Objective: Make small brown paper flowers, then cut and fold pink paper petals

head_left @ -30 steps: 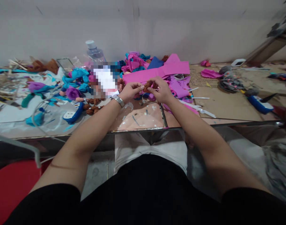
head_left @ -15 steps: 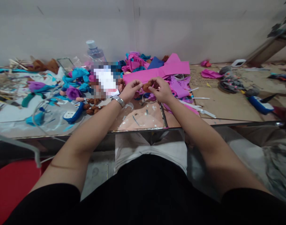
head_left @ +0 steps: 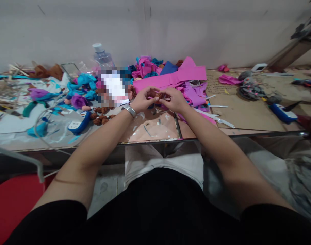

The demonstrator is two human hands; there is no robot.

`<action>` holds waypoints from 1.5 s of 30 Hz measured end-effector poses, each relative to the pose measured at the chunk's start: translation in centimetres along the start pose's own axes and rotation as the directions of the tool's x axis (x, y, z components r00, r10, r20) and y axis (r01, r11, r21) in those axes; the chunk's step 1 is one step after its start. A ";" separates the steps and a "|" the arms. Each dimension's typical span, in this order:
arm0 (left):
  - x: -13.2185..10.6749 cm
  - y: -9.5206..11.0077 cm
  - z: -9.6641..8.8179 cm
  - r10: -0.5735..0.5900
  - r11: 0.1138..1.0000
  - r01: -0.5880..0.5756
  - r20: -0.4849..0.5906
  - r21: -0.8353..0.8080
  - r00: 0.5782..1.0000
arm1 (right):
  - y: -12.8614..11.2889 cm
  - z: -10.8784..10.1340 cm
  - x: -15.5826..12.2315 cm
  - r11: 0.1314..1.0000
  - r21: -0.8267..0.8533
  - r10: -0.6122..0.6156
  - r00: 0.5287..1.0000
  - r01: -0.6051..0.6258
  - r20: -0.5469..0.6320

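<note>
Table edge: the table (head_left: 155,140) edge runs across just beyond your lap, and both your forearms cross it.
Left hand: your left hand (head_left: 142,100), with a watch (head_left: 128,110) on the wrist, pinches the brown piece (head_left: 159,96) from its left end, fingers curled shut.
Right hand: your right hand (head_left: 175,100) closes on the same piece from the right.
Change: half a second ago your fingertips stood slightly apart and higher. Now they meet, lower, and less of the piece shows, so I judge your grip on it is tightening.
Piece: it is held just above the table, between your two hands.
Axis: it seems to run left to right, from hand to hand. Which end leads I cannot tell.
Behind: a pink sheet (head_left: 176,79) lies just beyond your hands, and a water bottle (head_left: 103,56) stands near the wall.
</note>
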State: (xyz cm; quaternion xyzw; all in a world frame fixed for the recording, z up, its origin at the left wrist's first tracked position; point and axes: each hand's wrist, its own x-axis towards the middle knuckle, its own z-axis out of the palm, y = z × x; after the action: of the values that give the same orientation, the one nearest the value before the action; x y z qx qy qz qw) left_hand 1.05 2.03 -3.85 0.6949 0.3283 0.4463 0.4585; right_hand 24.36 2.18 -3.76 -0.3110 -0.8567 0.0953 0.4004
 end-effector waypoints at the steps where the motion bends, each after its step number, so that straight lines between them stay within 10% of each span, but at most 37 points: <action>1: 0.0 -0.1 0.0 0.004 1.000 -0.004 0.005 0.001 1.000 | 0.0 0.0 0.0 1.000 0.002 0.003 1.000 -0.003 0.003; 17: 0.7 -1.0 -0.1 -0.065 0.992 0.050 -0.134 -0.113 0.989 | 0.0 0.3 -0.3 0.982 0.174 0.082 0.996 -0.076 -0.030; 45: 0.2 -0.9 -0.2 -0.083 0.989 0.077 -0.046 -0.130 0.995 | -0.5 0.1 -0.2 0.981 0.177 0.088 0.995 -0.080 -0.038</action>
State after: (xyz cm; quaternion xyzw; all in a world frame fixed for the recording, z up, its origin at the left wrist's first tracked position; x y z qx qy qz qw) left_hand 0.95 2.63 -4.63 0.6386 0.3382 0.4653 0.5112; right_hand 24.12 1.68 -3.76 -0.3124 -0.8218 0.1799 0.4413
